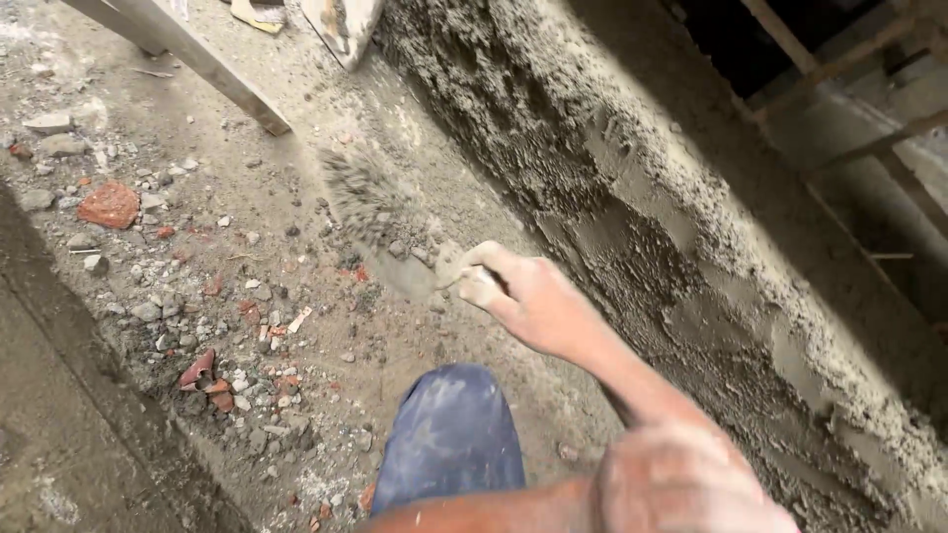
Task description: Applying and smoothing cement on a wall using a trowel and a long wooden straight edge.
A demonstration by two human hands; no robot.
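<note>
The flat metal trowel loaded with wet grey mortar [380, 212] hangs in the air above the rubble-strewn ground, just beside the foot of the rough grey plastered wall [632, 188], its blade blurred and carrying a heaped clump of mix. The blade points up and to the left, away from the person, and tilts so that the load sits on its upper face, which would keep the mortar from sliding off. The handle end runs back into the right hand [523, 301], which is closed tightly round it, fingers curled and knuckles coated in grey paste; so the trowel lies straight ahead of that hand, beyond its fingertips and a little higher in the view. The forearm stretches out low alongside the wall, apparently to bring the blade close to the wet surface.

The left hand [681, 484] sits near the bottom edge, blurred and dusty; whether it is open or holds anything cannot be told. A knee in blue cloth [449, 434] shows beneath the arms. On the ground lie broken red brick pieces [109, 204] and small stones, and a grey wooden plank [188, 54] slants across the top left.
</note>
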